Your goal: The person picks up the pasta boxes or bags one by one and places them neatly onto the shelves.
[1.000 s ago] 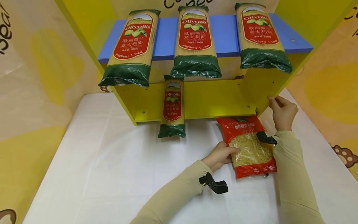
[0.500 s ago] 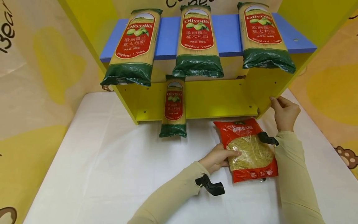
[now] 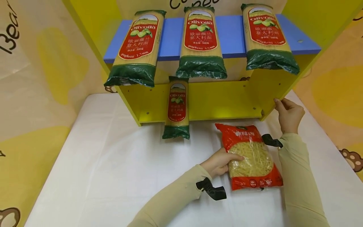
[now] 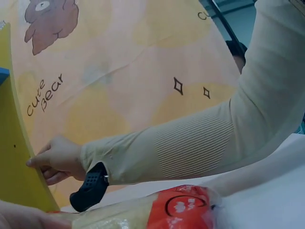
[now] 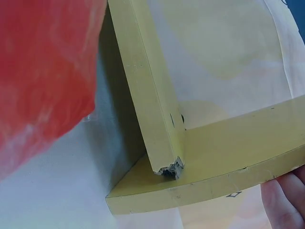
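A red bag of pasta (image 3: 250, 157) with a clear window is in front of the shelf unit at the right. My left hand (image 3: 219, 163) grips its left edge, thumb on top and fingers underneath. In the left wrist view the bag (image 4: 157, 210) lies low, beside part of the left hand (image 4: 28, 217). My right hand (image 3: 290, 116) pinches the front edge of the yellow shelf unit's (image 3: 221, 99) right side panel. Close up in the right wrist view, fingertips (image 5: 283, 200) rest on that yellow panel (image 5: 209, 186), and the bag (image 5: 43, 71) fills the upper left.
Spaghetti packs (image 3: 201, 41) lie in a row on the blue upper shelf (image 3: 228, 34), ends jutting over its edge. One more spaghetti pack (image 3: 177, 107) is on the yellow bottom board, also jutting forward. A white cloth (image 3: 113, 176) covers the table. Patterned sheets (image 3: 337, 104) hang around.
The left hand has drawn the pasta bag slightly toward the person and left, away from the shelf unit's front edge. The right hand keeps its hold on the side panel.
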`<state>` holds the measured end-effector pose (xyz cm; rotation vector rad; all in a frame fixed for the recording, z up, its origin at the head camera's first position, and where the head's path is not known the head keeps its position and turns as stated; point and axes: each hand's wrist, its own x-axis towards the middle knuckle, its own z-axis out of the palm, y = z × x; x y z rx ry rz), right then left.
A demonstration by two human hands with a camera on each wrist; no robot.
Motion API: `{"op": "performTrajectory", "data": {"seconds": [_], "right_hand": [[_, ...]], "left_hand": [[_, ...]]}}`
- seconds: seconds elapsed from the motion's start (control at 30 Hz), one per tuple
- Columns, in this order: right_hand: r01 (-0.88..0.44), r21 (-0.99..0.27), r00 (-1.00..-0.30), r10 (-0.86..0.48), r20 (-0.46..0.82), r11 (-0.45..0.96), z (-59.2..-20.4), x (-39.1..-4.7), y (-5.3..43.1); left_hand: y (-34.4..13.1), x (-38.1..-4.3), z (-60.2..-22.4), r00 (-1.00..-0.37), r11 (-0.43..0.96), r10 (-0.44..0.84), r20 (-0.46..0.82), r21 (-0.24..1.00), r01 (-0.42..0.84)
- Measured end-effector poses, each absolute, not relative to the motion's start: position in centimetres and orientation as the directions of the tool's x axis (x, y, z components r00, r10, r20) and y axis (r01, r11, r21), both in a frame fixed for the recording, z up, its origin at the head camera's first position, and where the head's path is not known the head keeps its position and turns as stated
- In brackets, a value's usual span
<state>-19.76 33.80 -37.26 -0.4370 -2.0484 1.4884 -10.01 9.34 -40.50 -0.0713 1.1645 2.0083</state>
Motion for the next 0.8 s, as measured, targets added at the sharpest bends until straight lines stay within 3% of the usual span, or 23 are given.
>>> {"op": "performTrajectory", "data": {"seconds": [0.47, 0.8], "right_hand": [[-0.074, -0.936, -0.782, 0.563, 0.268, 0.343, -37.2, -19.6, 34.1], [-0.091, -0.932, -0.781, 0.556, 0.286, 0.351, -37.5, -19.7, 34.0]], "left_hand": [[7.1, -11.3, -38.6, -0.664, -0.177, 0.622, -0.415, 0.752, -0.635], [6.1, -13.7, -36.5, -0.726, -0.218, 0.558, -0.401, 0.774, -0.595]]}}
